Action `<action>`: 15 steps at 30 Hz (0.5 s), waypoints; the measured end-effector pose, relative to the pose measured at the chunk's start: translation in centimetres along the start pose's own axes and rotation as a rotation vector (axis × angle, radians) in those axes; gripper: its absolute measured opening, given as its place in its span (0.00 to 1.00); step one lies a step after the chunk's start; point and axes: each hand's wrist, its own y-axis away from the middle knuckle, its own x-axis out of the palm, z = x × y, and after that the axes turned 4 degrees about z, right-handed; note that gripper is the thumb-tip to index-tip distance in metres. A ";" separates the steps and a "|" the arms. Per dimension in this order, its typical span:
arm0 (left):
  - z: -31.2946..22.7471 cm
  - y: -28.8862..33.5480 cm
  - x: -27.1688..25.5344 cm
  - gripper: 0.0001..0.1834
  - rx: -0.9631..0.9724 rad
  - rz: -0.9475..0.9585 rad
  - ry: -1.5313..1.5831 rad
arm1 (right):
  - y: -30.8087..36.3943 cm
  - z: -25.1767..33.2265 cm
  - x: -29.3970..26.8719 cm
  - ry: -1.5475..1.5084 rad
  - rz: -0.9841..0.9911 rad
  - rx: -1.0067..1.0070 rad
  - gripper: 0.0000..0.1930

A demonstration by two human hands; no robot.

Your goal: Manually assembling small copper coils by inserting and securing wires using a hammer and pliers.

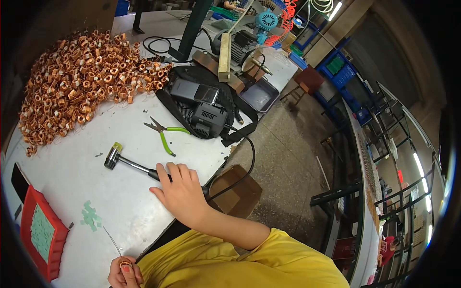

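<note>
In the lower left, my left hand (124,274) pinches a small copper-wire coil (125,262) under its thumb. A thin, pointed metal piece (112,240) sticks up from that hand; its lower end is hidden, so I cannot tell its kind. My right hand (184,196) lies across the black handle of a mallet (139,166), fingers spread and the thumb on the near side. The mallet rests on the white table, its yellow-and-black head (113,155) to the left. Beyond it are open pliers with green handles (165,133). Small pale-green pieces (90,216) lie near the metal point.
A large heap of copper coils (81,79) covers the far left. A red tray (56,247) of green pieces stands at the left. A black bag with devices (201,103), a motor machine (240,48) and a grey tray (260,96) are farther back. A cardboard box (236,192) sits below the table edge.
</note>
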 end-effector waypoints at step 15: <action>3.2 0.6 -1.2 0.10 -0.052 0.161 0.649 | -2.0 -0.3 -6.3 -1.024 0.417 -0.006 0.10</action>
